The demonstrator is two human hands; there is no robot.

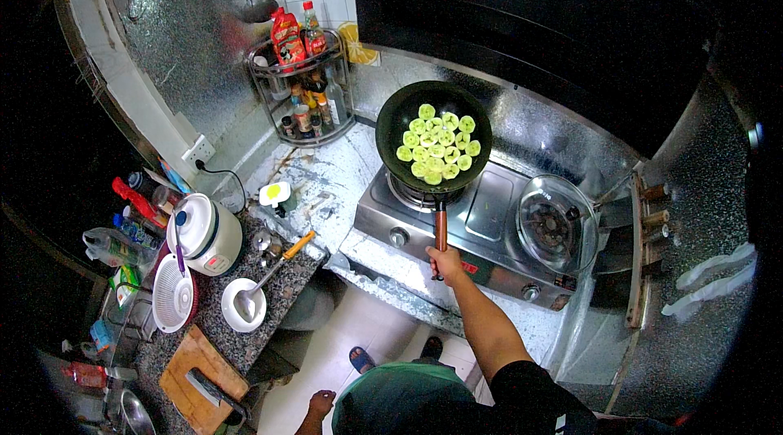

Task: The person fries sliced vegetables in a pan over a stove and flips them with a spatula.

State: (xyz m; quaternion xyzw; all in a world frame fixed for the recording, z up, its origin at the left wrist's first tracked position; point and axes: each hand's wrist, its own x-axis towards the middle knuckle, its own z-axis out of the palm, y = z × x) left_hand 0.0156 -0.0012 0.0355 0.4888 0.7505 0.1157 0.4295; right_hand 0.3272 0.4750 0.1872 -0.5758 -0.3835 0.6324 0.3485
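The right hand (444, 261) grasps the brown handle (441, 227) of a black wok (400, 113); the left hand (322, 404) hangs low, loosely curled, its contents unclear. Pale green vegetable slices (445, 138) lie in the wok, over the gas stove's (491, 200) left burner. A glass lid (557, 223) covers the right burner.

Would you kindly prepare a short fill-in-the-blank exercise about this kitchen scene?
1. The hand gripping the wok is the person's ____ one.
2. The round slices inside it are ____ in colour.
3. The wok is over the stove's ____ burner, the glass lid over the other.
4. The ladle rests in a ____-coloured bowl.

Missing words: right; green; left; white.
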